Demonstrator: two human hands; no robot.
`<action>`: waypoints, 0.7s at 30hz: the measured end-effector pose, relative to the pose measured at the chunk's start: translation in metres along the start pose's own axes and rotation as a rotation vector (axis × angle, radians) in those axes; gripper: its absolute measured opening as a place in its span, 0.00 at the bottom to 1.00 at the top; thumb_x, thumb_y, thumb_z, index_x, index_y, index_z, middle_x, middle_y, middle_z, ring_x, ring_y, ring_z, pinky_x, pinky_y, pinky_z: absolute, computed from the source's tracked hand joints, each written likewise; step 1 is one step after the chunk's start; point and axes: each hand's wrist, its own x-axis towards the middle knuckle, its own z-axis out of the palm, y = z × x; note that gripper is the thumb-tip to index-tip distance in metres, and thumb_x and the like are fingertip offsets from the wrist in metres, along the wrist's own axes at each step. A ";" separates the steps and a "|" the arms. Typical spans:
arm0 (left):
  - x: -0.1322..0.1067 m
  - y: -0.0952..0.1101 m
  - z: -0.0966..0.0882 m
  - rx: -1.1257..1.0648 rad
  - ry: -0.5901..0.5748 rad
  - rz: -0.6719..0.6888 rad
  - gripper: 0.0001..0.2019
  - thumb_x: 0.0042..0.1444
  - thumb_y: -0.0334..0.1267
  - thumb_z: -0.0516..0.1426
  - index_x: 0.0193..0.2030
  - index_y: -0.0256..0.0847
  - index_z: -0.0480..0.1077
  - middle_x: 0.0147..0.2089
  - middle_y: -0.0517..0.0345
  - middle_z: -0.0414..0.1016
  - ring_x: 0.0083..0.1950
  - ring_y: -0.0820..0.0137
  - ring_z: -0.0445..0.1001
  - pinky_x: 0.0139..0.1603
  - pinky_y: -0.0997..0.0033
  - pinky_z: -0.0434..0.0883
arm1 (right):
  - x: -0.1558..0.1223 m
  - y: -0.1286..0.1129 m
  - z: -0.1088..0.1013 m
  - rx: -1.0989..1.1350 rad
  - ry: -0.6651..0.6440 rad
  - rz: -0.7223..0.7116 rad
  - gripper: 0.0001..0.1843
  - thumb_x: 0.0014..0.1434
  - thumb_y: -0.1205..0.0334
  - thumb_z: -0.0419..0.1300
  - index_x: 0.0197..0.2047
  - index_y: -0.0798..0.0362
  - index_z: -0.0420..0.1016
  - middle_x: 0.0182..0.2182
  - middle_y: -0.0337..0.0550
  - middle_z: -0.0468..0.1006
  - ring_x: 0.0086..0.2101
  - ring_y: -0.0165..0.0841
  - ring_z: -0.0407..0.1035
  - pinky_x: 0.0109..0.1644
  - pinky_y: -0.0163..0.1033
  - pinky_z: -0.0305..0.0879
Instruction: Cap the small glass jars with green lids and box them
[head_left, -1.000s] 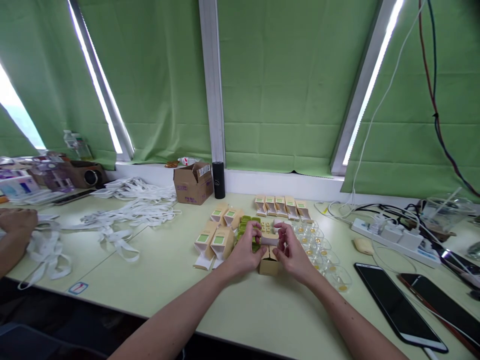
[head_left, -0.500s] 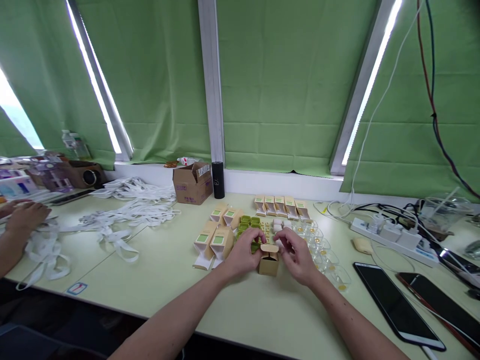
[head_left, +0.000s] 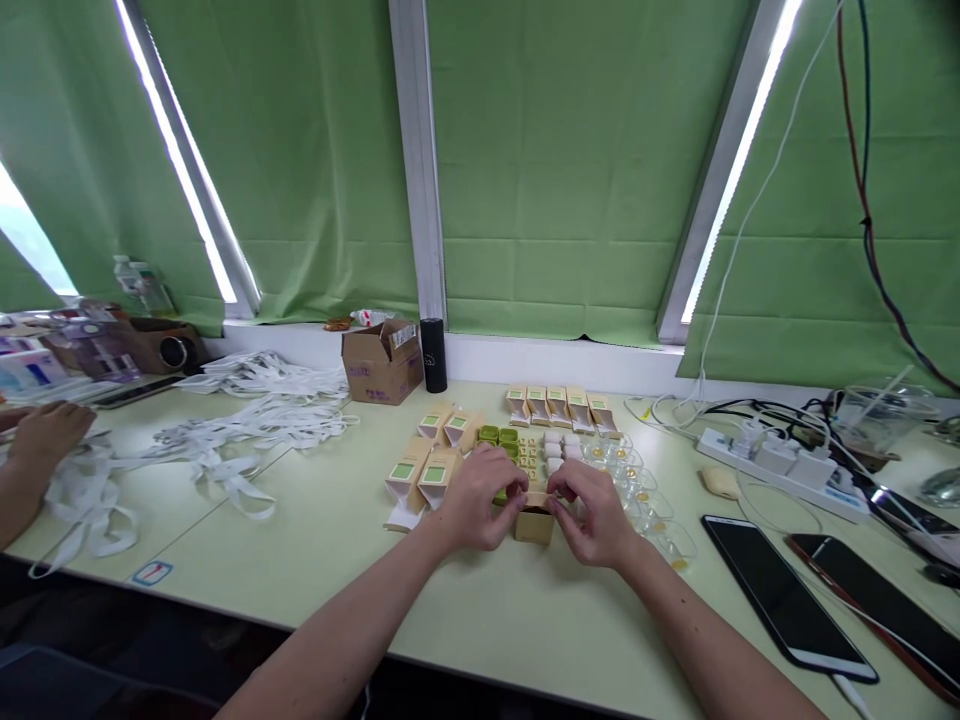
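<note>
A small brown cardboard box (head_left: 534, 526) stands upright on the table between my hands, its top flap raised at the back. My left hand (head_left: 486, 497) pinches the left side of the flap, and my right hand (head_left: 590, 512) pinches its right side. Behind the box are green cups (head_left: 499, 437), tiny yellowish pieces (head_left: 529, 455) and white rounded pieces (head_left: 561, 444). Clear plastic cups (head_left: 637, 482) lie beside my right hand. To the left of my left hand stand several open cartons with green labels (head_left: 403, 475); another row of cartons (head_left: 556, 405) lies at the back.
White straps (head_left: 255, 420) are heaped on the left, where another person's hand (head_left: 51, 435) rests. A larger cardboard box (head_left: 382, 375) and a black tumbler (head_left: 433, 355) stand by the wall. On the right are a power strip (head_left: 784, 470) and phones (head_left: 787, 600).
Both hands have closed in on the box's top flap, and my right fingers have come nearer to it. The flap is now partly hidden between my fingers. The view has shifted slightly.
</note>
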 end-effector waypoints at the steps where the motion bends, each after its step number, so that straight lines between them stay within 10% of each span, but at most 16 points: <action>1: 0.000 0.000 0.001 0.014 -0.013 0.009 0.01 0.59 0.35 0.57 0.37 0.43 0.71 0.30 0.54 0.74 0.35 0.63 0.67 0.43 0.57 0.62 | -0.001 0.000 0.001 -0.002 -0.002 -0.005 0.05 0.61 0.68 0.58 0.39 0.48 0.67 0.28 0.38 0.69 0.29 0.35 0.63 0.33 0.40 0.55; 21: -0.001 -0.004 0.007 0.063 0.051 0.164 0.04 0.57 0.33 0.55 0.31 0.42 0.68 0.24 0.59 0.70 0.29 0.67 0.65 0.39 0.58 0.61 | -0.004 0.000 0.007 -0.001 -0.014 -0.059 0.05 0.57 0.69 0.57 0.32 0.50 0.66 0.22 0.33 0.65 0.23 0.29 0.59 0.30 0.37 0.50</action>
